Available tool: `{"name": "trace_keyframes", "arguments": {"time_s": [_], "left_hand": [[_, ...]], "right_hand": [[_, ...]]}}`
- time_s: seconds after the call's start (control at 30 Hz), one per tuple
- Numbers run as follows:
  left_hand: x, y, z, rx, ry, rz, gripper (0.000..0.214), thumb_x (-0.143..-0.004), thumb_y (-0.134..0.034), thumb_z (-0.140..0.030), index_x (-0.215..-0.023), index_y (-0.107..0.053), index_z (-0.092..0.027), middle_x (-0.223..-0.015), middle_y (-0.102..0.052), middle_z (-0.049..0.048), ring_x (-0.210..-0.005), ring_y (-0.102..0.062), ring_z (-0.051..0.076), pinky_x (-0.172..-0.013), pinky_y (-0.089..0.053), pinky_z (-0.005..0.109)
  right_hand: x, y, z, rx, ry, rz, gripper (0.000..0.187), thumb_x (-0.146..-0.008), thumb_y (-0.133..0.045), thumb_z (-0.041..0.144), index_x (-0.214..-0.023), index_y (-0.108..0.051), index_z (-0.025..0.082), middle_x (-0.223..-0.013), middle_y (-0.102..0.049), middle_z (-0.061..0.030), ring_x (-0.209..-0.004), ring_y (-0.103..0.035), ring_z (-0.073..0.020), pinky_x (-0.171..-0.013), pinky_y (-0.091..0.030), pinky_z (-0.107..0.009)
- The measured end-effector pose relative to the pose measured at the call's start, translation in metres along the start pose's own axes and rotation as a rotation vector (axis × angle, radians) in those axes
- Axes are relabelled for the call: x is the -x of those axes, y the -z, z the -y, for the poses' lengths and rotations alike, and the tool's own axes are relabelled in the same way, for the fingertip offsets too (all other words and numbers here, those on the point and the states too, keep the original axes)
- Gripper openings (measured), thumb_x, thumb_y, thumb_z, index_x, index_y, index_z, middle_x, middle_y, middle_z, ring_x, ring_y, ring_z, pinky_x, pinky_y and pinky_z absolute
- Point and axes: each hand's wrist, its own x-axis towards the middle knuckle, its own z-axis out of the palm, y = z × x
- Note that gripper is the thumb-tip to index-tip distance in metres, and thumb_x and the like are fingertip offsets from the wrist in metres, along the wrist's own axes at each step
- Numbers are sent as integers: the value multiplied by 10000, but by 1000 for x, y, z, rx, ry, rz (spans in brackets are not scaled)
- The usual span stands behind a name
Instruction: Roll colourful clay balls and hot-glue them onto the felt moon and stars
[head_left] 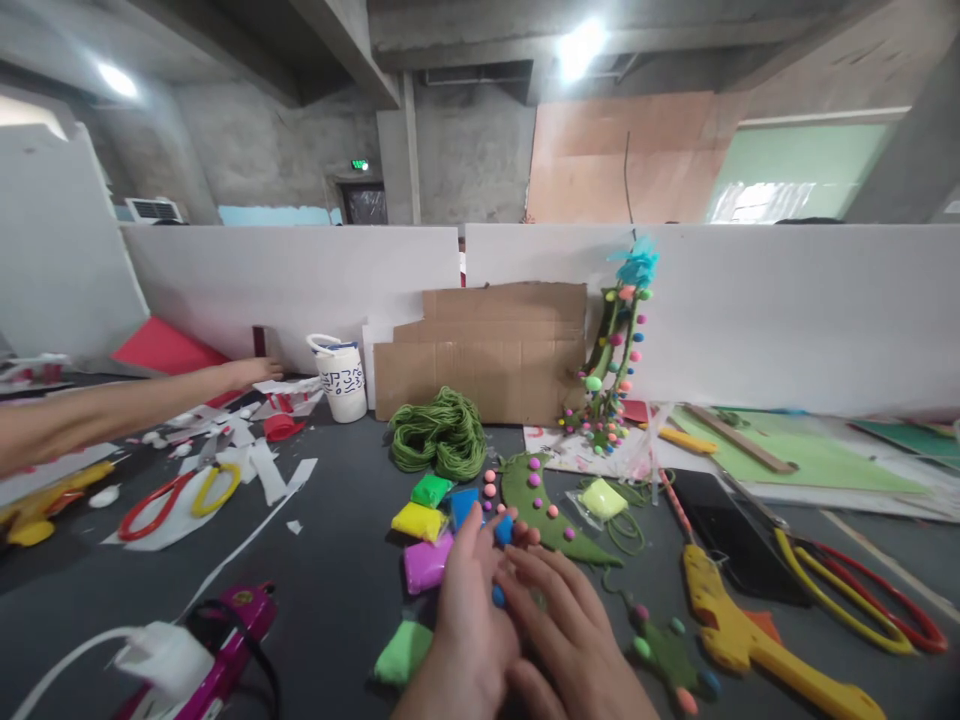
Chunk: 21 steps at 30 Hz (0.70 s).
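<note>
My left hand is turned palm inward with its fingers stretched out, and my right hand lies against it. Between the palms shows a small blue ball, mostly hidden. Around the hands lie soft packets: blue, yellow, purple and green. A light green packet is beside my left wrist. Just beyond the fingers is a dark green crescent dotted with pink and purple balls. A green star with coloured balls on its tips lies right of my right hand.
Right are a yellow glue gun, a black phone and scissors. Green yarn lies before cardboard. A decorated hanging piece stands behind. Left: a power strip, scissors, another person's arm.
</note>
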Motion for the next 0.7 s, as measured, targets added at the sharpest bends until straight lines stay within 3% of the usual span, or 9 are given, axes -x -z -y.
{"name": "trace_keyframes", "arguments": {"time_s": [0.07, 0.2, 0.33, 0.43, 0.5, 0.63, 0.7], "left_hand": [[0, 1, -3, 6, -29, 6, 309, -903, -415, -404, -808, -555, -144, -669, -592, 38, -575, -599, 138, -639, -506, 284], [1, 3, 3, -32, -26, -20, 340, -866, -475, -448, -897, -590, -130, -714, -617, 58, -647, -643, 186, -678, -522, 341], [0, 4, 4, -95, 17, -7, 363, -873, -452, -459, -951, -597, -136, -758, -644, 71, -660, -654, 191, -692, -527, 348], [-2, 4, -1, -111, -51, 61, 424, -898, -361, -491, -855, -578, -129, -734, -642, 86, -626, -644, 181, -661, -532, 333], [-3, 4, -2, -125, -59, 56, 430, -892, -368, -504, -827, -569, -130, -710, -636, 88, -602, -636, 179, -636, -533, 329], [1, 1, -2, -108, -49, 29, 383, -884, -412, -472, -859, -581, -129, -718, -631, 75, -638, -641, 190, -668, -543, 360], [2, 0, -2, -87, -72, 55, 398, -905, -362, -457, -862, -580, -128, -730, -628, 81, -652, -641, 186, -662, -543, 350]], "right_hand": [[9, -11, -1, 30, 50, -48, 571, -954, -321, 526, -1356, -441, 139, -1241, -627, -132, -1168, -544, -314, -911, -502, -424], [20, -26, -2, 53, 46, -98, 524, -1005, -238, 398, -1470, -257, 156, -1330, -563, -86, -1289, -440, -254, -1053, -375, -405], [19, -22, -3, -48, 26, -76, 675, -944, -309, 562, -1461, -278, 128, -1377, -504, -109, -1316, -385, -285, -1061, -345, -440], [17, -20, -1, -102, 112, -44, 520, -997, -355, 329, -1472, -238, 155, -1334, -551, -83, -1309, -398, -237, -1067, -342, -403], [16, -21, 0, -101, 98, -42, 496, -997, -358, 232, -1471, -239, 145, -1361, -518, -89, -1326, -364, -229, -1076, -328, -390], [17, -20, -4, -141, 62, -58, 641, -948, -357, 526, -1438, -322, 114, -1384, -492, -123, -1323, -375, -267, -1075, -314, -436], [17, -18, -5, -172, 91, -52, 608, -951, -366, 517, -1426, -348, 139, -1341, -547, -97, -1304, -412, -249, -1081, -304, -435]]}}
